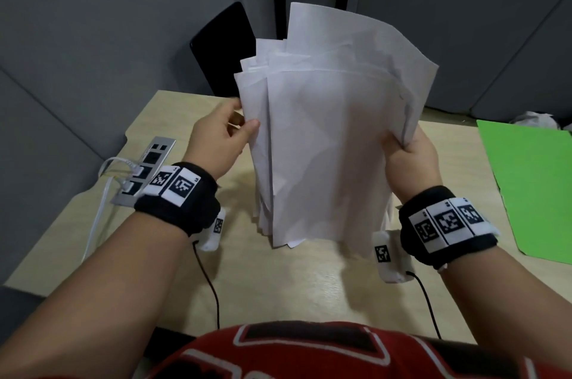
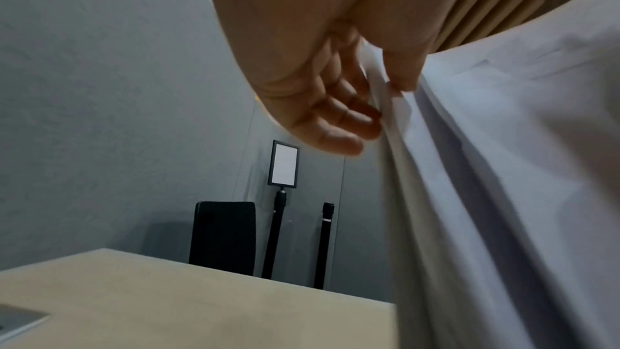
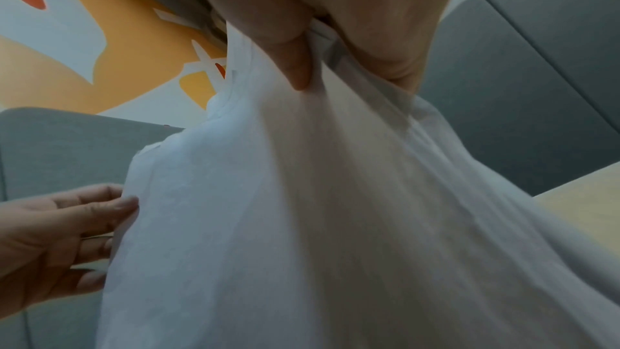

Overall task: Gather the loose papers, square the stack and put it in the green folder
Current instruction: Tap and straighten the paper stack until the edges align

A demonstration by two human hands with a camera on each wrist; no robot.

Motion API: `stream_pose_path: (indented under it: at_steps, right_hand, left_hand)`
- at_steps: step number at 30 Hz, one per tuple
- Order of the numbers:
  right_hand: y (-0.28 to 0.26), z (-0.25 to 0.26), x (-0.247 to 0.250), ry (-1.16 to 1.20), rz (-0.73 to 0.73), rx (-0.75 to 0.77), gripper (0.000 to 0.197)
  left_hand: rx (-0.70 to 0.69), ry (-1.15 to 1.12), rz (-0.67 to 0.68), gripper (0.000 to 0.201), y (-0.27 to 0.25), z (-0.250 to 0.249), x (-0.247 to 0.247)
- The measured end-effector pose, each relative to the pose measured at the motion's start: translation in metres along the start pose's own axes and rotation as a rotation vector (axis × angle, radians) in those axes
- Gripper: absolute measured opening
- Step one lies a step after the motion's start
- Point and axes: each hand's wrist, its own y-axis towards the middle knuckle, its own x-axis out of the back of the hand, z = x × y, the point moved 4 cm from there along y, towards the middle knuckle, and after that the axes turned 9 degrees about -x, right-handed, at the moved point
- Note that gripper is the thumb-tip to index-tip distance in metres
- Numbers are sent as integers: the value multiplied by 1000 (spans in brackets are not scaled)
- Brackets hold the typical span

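White papers (image 1: pixel 328 137) stand on end on the table (image 1: pixel 297 282), top edges uneven. Right hand (image 1: pixel 411 158) grips their right edge, thumb in front, fingers behind. Left hand (image 1: pixel 216 137) pinches the left edge between thumb and fingers. Green folder (image 1: pixel 532 186) lies flat at the table's right, well apart from the stack.

The papers (image 1: pixel 325 137) are thin, matt white sheets, creased and faintly translucent. The table (image 1: pixel 278 279) is smooth pale wood-look laminate. The folder (image 1: pixel 532 180) at right is matt green card.
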Motion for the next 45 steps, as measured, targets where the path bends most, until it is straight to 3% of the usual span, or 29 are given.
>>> stream_pose_path:
  at_steps: [2,6,14,23,25,27,29,31,37,41,45]
  right_hand:
    - [1,-2,-1,36,-4,2,31]
    - [4,-6,0,49,-5,19,29]
    - [12,-8,10,105,-22,21,20]
    - [10,-13,10,240,23,-7,22]
    - [9,-14,10,263,23,-8,17]
    - [9,-13,8,275,29,-2,17]
    - [11,-14,6,277,33,-4,19]
    - [12,-14,6,279,24,-3,19]
    - [13,-13,3,286,3,15,20]
    - [13,-9,-1,286,0,34,21]
    - [14,-10,-1,272,-7,39,20]
  left_hand:
    - [13,-43,-77,27,1,2,2]
    - [37,-60,-71,16,0,0,-3]
    - [-92,-144,-224,25,17,-26,19]
    - [-208,-405,-172,20,23,-36,11]
    - [-173,-425,-160,34,21,-30,8]
    - [-81,-433,-100,69,19,-18,4]
    - [33,-477,-26,84,13,-6,-1]
    - [94,-535,12,76,6,5,-3]
    - [124,-641,29,17,10,0,7]
    - [105,-716,11,13,17,-10,9]
    - [-1,-527,-175,17,22,-10,21]
